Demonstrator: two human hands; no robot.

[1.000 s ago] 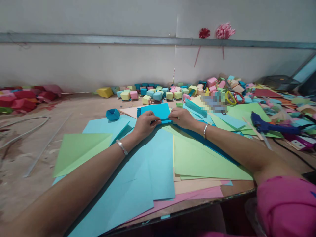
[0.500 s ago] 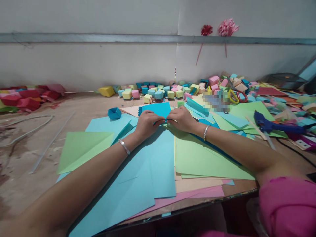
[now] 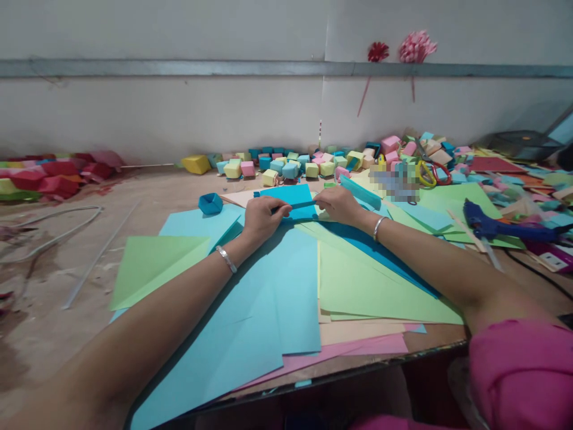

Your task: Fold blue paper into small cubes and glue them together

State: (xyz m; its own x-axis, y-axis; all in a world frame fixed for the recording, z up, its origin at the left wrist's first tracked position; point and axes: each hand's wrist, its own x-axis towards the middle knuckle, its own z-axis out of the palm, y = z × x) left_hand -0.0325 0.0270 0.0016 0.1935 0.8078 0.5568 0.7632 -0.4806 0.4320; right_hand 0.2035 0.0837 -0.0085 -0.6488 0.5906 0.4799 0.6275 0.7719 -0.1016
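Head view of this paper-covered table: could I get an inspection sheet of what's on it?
Surface: wooden table, bare at left, scuffed.
Job's things: blue paper piece, pleated along its left edge, pinched by both hands.
Clutter: loose paper sheets; small paper cubes; scissors; blue glue gun; small blue paper ring.
Hands: left hand and right hand grip the piece at opposite ends.
Cables: black cable at right.
Surroundings: pale wall, paper flowers above.
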